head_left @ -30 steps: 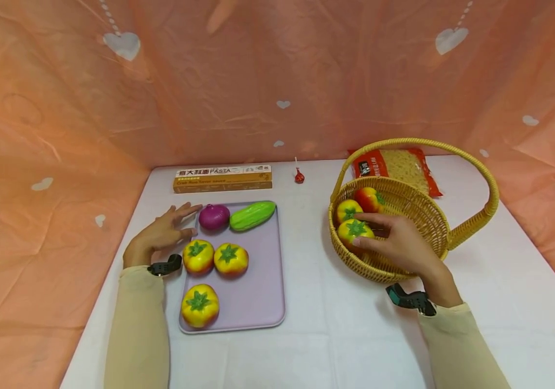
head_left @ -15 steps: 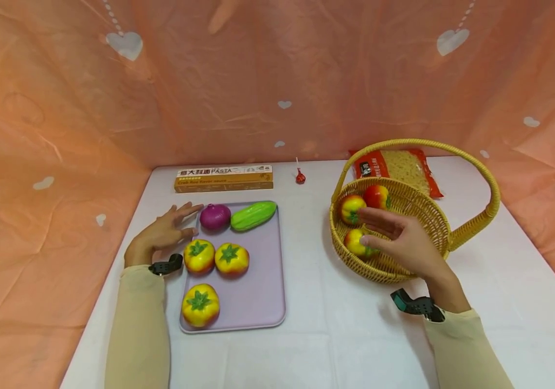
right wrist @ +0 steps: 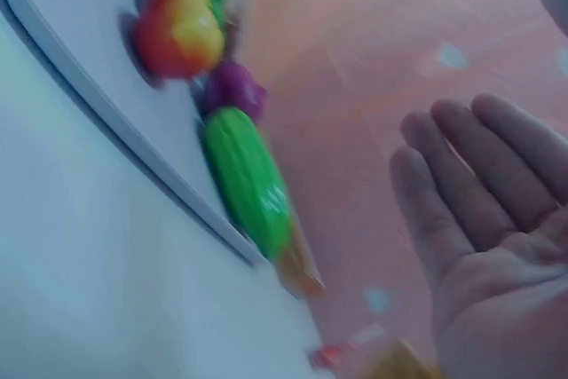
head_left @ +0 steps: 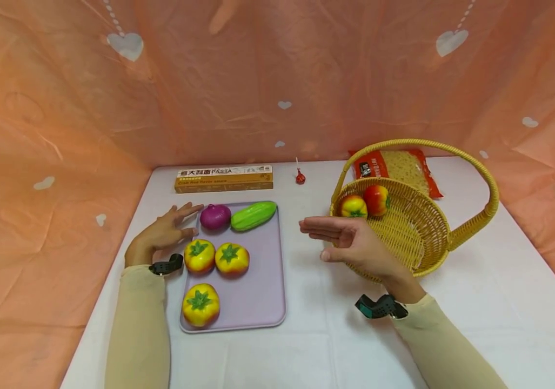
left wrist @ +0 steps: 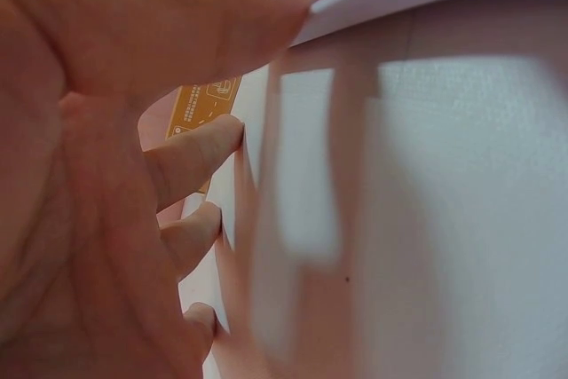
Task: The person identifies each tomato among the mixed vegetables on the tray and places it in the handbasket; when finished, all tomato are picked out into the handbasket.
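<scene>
My left hand [head_left: 160,232] rests at the left edge of the lilac tray [head_left: 258,294], thumb tip at the tray's edge close to a purple onion [head_left: 215,216]. Its fingers are spread; the left wrist view shows fingertips on the white cloth. Beside the onion lies a green cucumber [head_left: 253,216]. Three yellow-red, persimmon-like fruits with green star-shaped tops [head_left: 232,259] sit on the tray. My right hand [head_left: 355,246], fingers extended and holding nothing, is over the left rim of the wicker basket [head_left: 439,227]. Two similar fruits [head_left: 376,200] show inside; my hand hides part of the basket.
A pasta box [head_left: 223,179] stands behind the tray, and a red-wrapped lollipop [head_left: 300,176] lies right of it. Behind the basket is a red bag of pasta [head_left: 403,168]. The basket's tall handle [head_left: 418,142] arches over its opening. An orange curtain [head_left: 277,81] surrounds the table.
My right hand has let go of a fruit in the basket and moved left, out over the rim. The fruits in the basket have rolled slightly. My left hand has stayed put.
</scene>
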Motion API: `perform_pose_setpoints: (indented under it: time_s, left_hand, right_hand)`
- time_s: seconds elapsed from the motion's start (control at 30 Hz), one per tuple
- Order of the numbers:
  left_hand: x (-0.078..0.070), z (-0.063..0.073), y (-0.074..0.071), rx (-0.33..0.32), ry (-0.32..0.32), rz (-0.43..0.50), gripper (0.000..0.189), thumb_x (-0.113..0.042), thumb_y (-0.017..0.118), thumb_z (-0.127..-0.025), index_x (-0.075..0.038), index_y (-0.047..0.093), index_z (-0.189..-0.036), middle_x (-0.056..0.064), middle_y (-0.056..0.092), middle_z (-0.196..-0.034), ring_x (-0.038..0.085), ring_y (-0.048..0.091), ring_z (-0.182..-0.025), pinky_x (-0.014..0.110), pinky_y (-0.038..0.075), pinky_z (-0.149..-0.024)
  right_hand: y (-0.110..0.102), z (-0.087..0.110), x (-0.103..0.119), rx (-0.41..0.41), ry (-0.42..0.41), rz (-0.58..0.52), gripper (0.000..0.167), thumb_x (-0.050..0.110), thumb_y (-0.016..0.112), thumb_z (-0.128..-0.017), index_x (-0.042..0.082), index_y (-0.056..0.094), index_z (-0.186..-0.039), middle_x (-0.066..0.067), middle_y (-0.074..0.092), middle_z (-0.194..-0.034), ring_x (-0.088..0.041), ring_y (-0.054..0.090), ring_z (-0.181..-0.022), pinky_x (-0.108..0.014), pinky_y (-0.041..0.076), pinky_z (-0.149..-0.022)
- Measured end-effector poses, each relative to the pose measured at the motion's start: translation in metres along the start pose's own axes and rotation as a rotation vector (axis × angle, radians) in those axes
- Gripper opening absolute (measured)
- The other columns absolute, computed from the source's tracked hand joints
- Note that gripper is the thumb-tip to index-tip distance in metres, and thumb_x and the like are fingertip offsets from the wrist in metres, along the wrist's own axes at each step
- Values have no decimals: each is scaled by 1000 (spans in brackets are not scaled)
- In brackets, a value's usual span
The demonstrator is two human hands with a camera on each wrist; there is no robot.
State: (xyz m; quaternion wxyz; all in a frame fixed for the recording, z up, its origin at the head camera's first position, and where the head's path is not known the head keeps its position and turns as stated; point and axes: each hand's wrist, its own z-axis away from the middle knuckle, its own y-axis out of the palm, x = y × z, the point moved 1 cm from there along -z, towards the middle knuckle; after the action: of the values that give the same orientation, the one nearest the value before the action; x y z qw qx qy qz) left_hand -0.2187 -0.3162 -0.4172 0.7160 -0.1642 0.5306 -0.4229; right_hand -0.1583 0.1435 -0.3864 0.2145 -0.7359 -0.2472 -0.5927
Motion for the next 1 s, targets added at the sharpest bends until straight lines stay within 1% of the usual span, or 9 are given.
perform_pose_setpoints:
  time_s: [0.1, 0.2, 0.3, 0.37, 0.5, 0.63, 0.7, 0.8, 1.0]
  left_hand:
    - [0, 0, 1, 6, 4, 1, 78, -26, 69, -104, -26, 34, -174, 19, 7, -185, 53, -15, -167, 88, -7, -122]
    - [0, -1, 1, 8, 1, -8, 78, -26, 69, -104, -26, 34, -174, 19, 8, -185, 52, -14, -168, 88, -7, -123]
    - [0, -1, 1, 6, -1, -18, 78, -27, 68, -104, -26, 34, -174, 19, 8, -185, 52, -14, -168, 88, -6, -123]
    - [0, -1, 1, 3, -2, -23, 77, -27, 68, -104, -26, 34, -174, 19, 8, -185, 52, -13, -168, 88, -6, -123]
    - [0, 0, 0, -1, 3, -26, 77, -28, 69, -104, -26, 34, -174, 19, 8, -184, 53, -13, -168, 89, -6, -122]
    - [0, 0, 0, 0, 6, -27, 77, -28, 69, -104, -26, 34, -174, 20, 9, -184, 53, -13, -168, 89, -6, -122]
    - [1, 0, 0, 0, 10, -24, 77, -27, 69, -104, -25, 34, -174, 20, 9, -184, 53, -13, -168, 88, -6, -123]
    - [1, -1, 0, 0, 15, -18, 78, -26, 69, -104, -25, 34, -173, 21, 9, -184, 53, -13, -168, 87, -8, -123]
    - [0, 0, 0, 1, 15, -26, 78, -26, 69, -104, -24, 34, -173, 21, 9, -184, 54, -13, -167, 87, -8, -123]
  right_hand:
    - [17, -15, -8, -1, -11, -18, 67, 29, 88, -95, -4, 64, -149, -21, 68, -150, -30, 66, -141, -34, 55, -117]
    - [35, -30, -17, -3, -15, -4, 68, 35, 89, -93, -1, 67, -146, -24, 69, -147, -36, 66, -140, -49, 54, -119]
    - [53, -44, -26, 39, 7, 36, 61, 30, 88, -95, 1, 68, -146, -22, 70, -147, -42, 64, -142, -63, 48, -121]
    - [64, -52, -33, 71, 27, 76, 59, 23, 88, -95, 2, 68, -147, -22, 70, -148, -43, 63, -143, -65, 46, -122]
    - [80, -67, -47, 95, 85, 161, 60, 15, 88, -94, 2, 67, -148, -22, 69, -149, -38, 65, -142, -53, 50, -122]
    - [89, -80, -57, 72, 136, 256, 64, 21, 91, -91, 5, 68, -149, -15, 72, -147, -27, 70, -138, -36, 55, -117]
    - [93, -85, -60, 63, 145, 285, 64, 22, 92, -91, 6, 68, -148, -12, 73, -146, -24, 71, -136, -31, 56, -115]
    - [98, -91, -63, 55, 144, 318, 63, 22, 92, -91, 5, 69, -147, -11, 74, -144, -22, 72, -134, -29, 56, -114]
    - [105, -97, -67, 65, 164, 394, 58, 23, 92, -91, 8, 73, -144, -4, 77, -141, -18, 72, -132, -31, 55, -116]
